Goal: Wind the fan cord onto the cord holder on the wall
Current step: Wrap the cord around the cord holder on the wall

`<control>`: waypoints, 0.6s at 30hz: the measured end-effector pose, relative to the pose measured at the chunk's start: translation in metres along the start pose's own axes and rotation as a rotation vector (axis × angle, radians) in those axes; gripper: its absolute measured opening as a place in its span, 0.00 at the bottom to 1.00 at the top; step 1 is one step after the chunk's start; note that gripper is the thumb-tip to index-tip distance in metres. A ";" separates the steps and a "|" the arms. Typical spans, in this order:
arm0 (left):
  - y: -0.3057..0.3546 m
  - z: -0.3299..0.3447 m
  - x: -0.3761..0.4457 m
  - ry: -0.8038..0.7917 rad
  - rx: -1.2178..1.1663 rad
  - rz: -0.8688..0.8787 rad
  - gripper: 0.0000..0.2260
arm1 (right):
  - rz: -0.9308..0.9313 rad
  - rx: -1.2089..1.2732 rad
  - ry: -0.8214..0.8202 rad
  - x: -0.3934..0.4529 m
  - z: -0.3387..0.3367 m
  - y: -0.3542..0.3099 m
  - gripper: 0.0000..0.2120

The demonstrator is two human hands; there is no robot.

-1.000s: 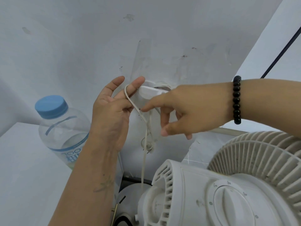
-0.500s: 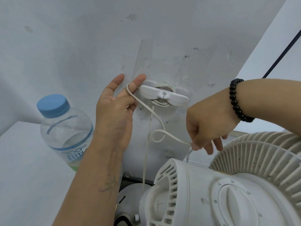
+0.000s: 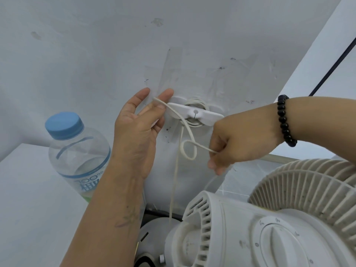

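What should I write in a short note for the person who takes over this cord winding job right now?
Left hand: open, cord looped over its fingertips beside the cord holder.
Right hand: pinches the cord below the holder; a small loop hangs between the hands.
Done: several turns sit on the holder.
Left: wind the slack that runs down toward the fan.
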State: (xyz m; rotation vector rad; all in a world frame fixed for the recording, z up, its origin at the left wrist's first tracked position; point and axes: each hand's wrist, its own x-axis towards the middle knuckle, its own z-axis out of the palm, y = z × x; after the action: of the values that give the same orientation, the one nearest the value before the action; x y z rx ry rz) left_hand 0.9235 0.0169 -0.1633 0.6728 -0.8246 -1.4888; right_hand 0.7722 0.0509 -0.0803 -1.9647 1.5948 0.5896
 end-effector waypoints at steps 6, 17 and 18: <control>0.001 0.001 0.001 0.026 0.082 -0.008 0.15 | -0.208 0.154 0.107 0.000 -0.003 -0.004 0.08; 0.000 0.001 0.002 0.058 0.183 0.018 0.18 | -0.166 0.196 0.119 -0.005 -0.006 -0.005 0.10; 0.001 0.002 0.002 0.038 0.161 0.016 0.20 | -0.173 0.194 0.136 -0.004 -0.006 -0.005 0.10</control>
State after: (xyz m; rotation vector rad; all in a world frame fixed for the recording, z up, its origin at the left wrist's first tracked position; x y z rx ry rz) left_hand 0.9226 0.0151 -0.1613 0.8104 -0.9249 -1.4013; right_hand 0.7762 0.0508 -0.0731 -2.0045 1.4791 0.2280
